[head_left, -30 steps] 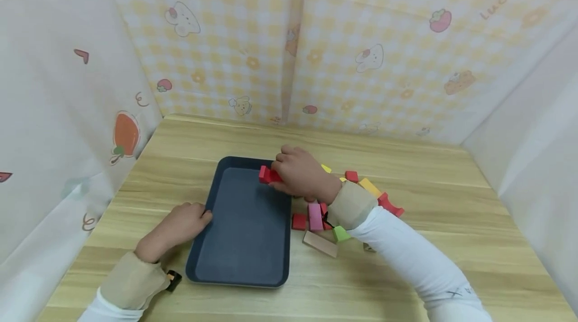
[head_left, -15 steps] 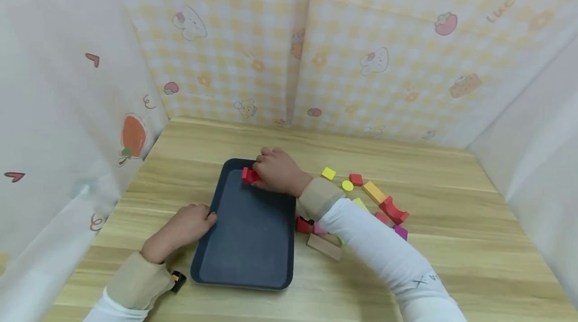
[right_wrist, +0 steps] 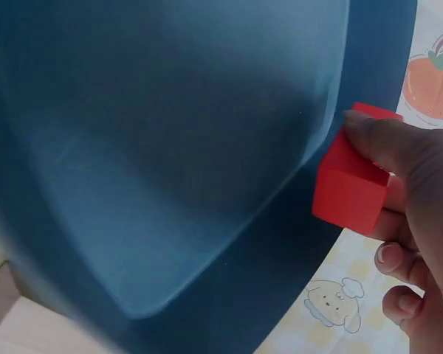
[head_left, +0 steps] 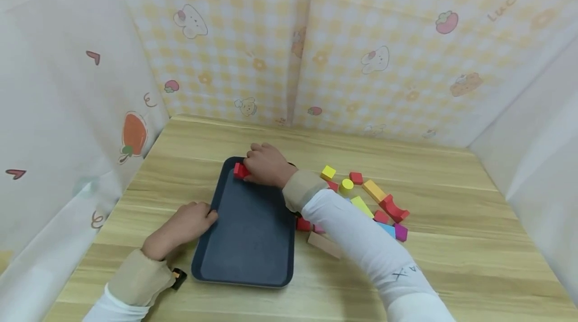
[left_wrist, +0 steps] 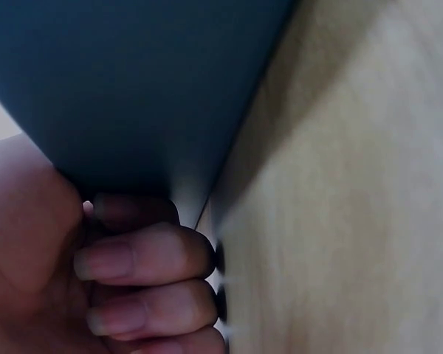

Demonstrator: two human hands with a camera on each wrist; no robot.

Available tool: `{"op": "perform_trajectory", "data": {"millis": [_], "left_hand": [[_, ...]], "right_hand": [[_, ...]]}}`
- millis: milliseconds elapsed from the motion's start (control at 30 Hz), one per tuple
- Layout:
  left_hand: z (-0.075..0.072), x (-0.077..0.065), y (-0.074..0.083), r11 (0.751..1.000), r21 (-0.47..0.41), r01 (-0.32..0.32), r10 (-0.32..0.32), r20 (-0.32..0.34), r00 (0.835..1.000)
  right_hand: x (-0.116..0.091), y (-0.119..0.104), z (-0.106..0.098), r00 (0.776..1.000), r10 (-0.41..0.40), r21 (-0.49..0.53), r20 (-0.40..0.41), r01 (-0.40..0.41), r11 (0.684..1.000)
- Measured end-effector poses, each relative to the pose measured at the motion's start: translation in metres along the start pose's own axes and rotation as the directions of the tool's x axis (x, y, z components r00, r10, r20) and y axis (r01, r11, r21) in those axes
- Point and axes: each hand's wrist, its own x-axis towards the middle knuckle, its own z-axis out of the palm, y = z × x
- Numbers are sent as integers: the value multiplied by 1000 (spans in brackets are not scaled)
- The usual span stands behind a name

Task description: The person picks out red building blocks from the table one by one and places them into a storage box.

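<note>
A dark blue-grey rectangular tray [head_left: 246, 236] lies on the wooden table. At its left edge my left hand [head_left: 189, 221] grips the rim; the left wrist view has the fingers [left_wrist: 155, 254] curled beneath the tray's edge. Over the far left corner, my right hand [head_left: 266, 164] pinches a red block [head_left: 238, 170]. The right wrist view has my thumb [right_wrist: 376, 140] pressed on one face of this red block [right_wrist: 351, 192], close over the tray's rim. The fingers' hold on its far side is partly hidden.
To the tray's right lie several loose blocks, among them a yellow cube [head_left: 328, 172], a yellow cylinder [head_left: 346, 186], an orange bar [head_left: 374, 191], a red arch [head_left: 394, 208] and a plain wood plank [head_left: 324, 245]. A patterned curtain [head_left: 253, 51] hangs behind the table.
My right hand has moved left with the red block, from the tray's right part to its far left corner. The left hand keeps its grip on the rim.
</note>
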Motion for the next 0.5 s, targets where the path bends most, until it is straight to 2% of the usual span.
{"op": "perform_trajectory", "data": {"millis": [167,300,500], "left_hand": [[0,0,-2,1000,-5,2,-2,-3,1000],[1,0,-2,1000,-14,-14,14,-3,1000],[2,0,-1,1000,-23,-1,1,-2,1000]], "right_hand": [[8,-3,-3,1000,-13,0,10,13,1000],[14,-5,-1,999,3,6,42,-4,1000],[18,-8,4,997,9,6,77,-9,1000]]}}
